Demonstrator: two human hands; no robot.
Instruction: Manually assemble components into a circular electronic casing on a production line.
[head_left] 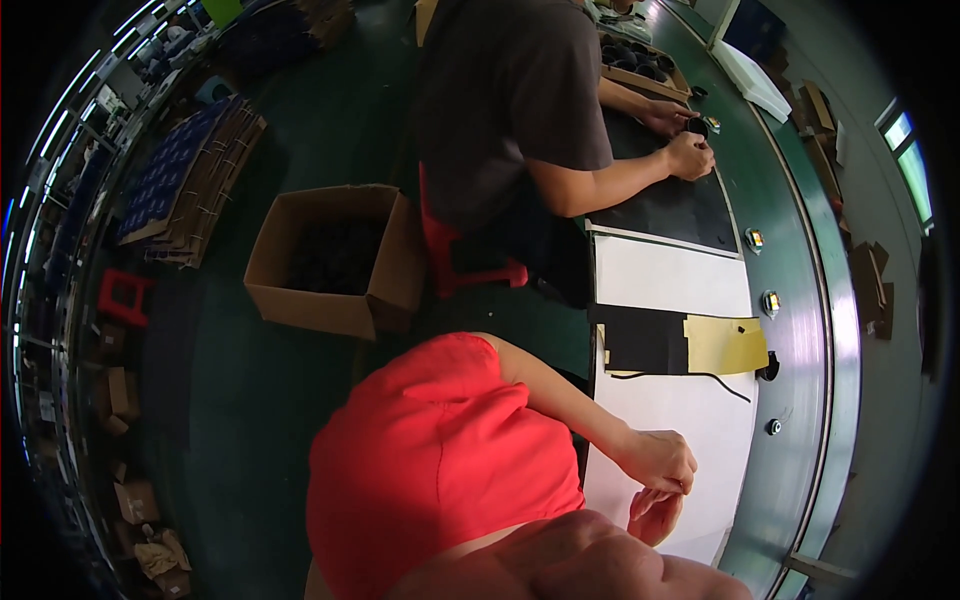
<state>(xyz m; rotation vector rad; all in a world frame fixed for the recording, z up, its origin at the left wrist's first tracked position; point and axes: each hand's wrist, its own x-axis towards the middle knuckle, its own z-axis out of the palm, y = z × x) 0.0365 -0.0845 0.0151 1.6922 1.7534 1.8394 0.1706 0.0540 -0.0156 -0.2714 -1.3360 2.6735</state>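
My left hand [658, 461] hovers over the white board [628, 408] on the bench, with its fingers pinched together. Close below it is my right hand [654, 516], fingers bent, its tips meeting those of the left. Whatever sits between the fingertips is too small or hidden to make out. Beyond my hands lies a sheet with a black part [646, 341] and a yellow backing part [724, 346], a small dark piece on the yellow. A thin black strip [715, 380] curves along its near edge.
A co-worker in a dark shirt [510, 110] handles a small black round part [697, 127]. Behind that bench spot stands a tray of black round parts [640, 62]. An open cardboard box [270, 290] with dark items and a red stool [445, 265] stand on the floor.
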